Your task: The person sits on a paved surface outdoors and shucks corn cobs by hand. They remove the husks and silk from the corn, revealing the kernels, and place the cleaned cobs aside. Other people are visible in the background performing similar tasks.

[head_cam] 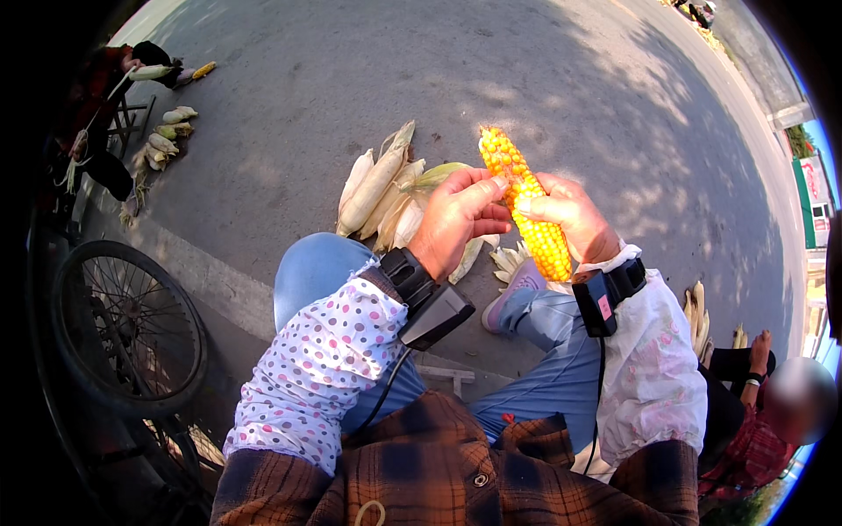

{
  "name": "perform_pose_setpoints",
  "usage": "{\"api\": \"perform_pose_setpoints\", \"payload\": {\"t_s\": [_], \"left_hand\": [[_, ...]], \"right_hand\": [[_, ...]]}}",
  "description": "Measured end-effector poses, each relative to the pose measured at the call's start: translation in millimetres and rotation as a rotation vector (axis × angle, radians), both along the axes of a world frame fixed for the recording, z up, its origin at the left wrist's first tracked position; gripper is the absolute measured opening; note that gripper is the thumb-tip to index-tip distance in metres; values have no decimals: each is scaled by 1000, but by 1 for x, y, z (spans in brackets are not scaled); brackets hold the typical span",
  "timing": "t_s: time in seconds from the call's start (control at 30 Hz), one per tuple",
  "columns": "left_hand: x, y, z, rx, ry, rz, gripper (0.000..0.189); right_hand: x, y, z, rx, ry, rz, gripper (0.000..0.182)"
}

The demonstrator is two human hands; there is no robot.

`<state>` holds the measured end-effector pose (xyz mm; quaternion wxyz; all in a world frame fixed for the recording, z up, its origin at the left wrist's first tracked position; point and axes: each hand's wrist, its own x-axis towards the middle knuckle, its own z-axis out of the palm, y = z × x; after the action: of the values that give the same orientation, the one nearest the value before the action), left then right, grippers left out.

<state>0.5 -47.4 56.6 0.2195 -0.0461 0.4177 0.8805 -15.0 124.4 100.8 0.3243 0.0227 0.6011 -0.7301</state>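
Note:
A bare ear of corn (pixel 536 223) with yellow kernels is held up at a tilt in front of me, its tip pointing away. My right hand (pixel 579 217) grips it around the middle, thumb across the kernels. On its upper left side, the thumb and forefinger of my left hand (pixel 464 214) pinch at the cob, where brownish silk shows between the kernels. The other left fingers are loosely bent and apart from it. Beyond my left hand, a pile of corn ears in pale husks (pixel 378 187) lies on the pavement, partly hidden by that hand.
Peeled-back husks (pixel 510 262) lie by my shoe (pixel 520 289). At left stands a spoked wheel (pixel 128 329). Farther left, a seated person (pixel 99 98) handles a husked ear beside more corn (pixel 161 144). Another person (pixel 743 427) sits at right near upright-looking husked ears (pixel 697 315).

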Motion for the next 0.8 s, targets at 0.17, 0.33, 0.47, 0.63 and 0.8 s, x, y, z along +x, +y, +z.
{"api": "perform_pose_setpoints", "payload": {"t_s": [0.17, 0.33, 0.47, 0.63, 0.8], "left_hand": [[0, 3, -1, -246, 3, 104, 27], [2, -9, -3, -331, 56, 77, 20], [0, -7, -1, -299, 62, 67, 17], [2, 2, 2, -259, 93, 12, 13], [6, 0, -3, -305, -8, 151, 21]], "right_hand": [[-1, 4, -12, 190, 73, 28, 37], [0, -8, -7, 192, 67, 18, 35], [0, -7, -9, 116, 52, -26, 35], [-9, 4, -23, 241, 134, -70, 34], [-16, -6, -41, 255, 216, 3, 34]]}}
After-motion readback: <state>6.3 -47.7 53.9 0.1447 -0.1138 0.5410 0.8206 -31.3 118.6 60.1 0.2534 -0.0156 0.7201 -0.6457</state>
